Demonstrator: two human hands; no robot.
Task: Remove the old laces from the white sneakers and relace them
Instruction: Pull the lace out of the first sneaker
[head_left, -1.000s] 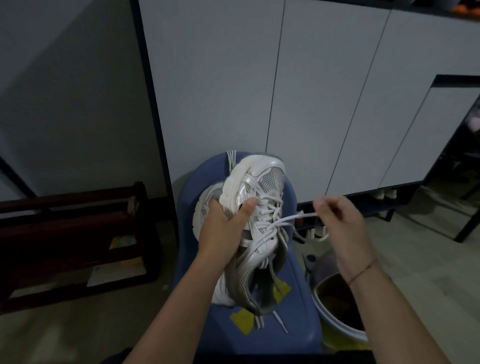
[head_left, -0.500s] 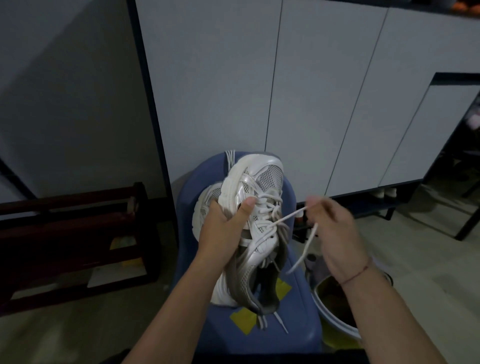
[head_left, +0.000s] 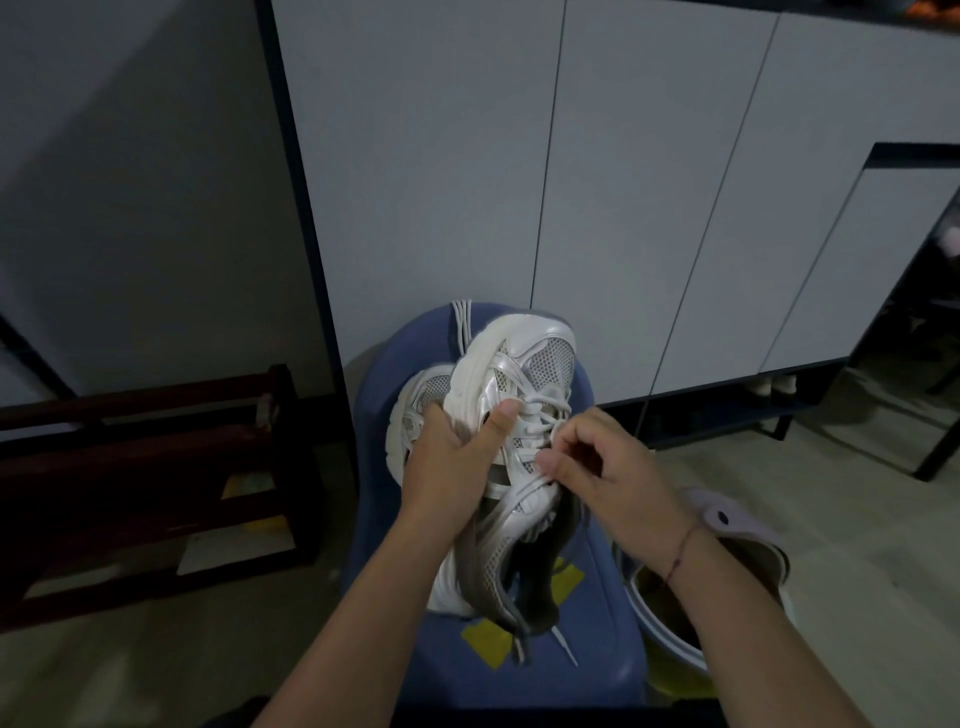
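nearest, two bare forearms reach forward over a blue chair (head_left: 608, 644) that carries the shoes. on its seat are yellow tape patches (head_left: 485, 642), and a white lace tip (head_left: 566, 643) lies just beside them. to the right of the chair, under the right wrist with its red thread bracelet (head_left: 679, 552), stands a pale bucket (head_left: 649, 621), with a lilac slipper (head_left: 727, 519) just beyond it on the floor.

the sneaker (head_left: 524, 374) in work stands tilted on the seat, heel toward the person and toe pointing away. the left hand (head_left: 457, 467) holds it from the left side, fingers wrapped under the sole edge and the thumb pressed flat on the upper beside the eyelets. the right hand (head_left: 597, 467) sits close against the lacing, fingers curled tight, thumb and forefinger pinching a strand of the lace (head_left: 537, 415), which is threaded across the upper rows.

the second sneaker (head_left: 415, 410) lies behind and left of the first, touching it, partly hidden by the left hand. loose laces (head_left: 460, 322) hang over the chair's far edge.

further back, a dark wooden rack (head_left: 156, 441) stands at the left, and tall grey cabinet doors (head_left: 623, 208) fill the wall behind.
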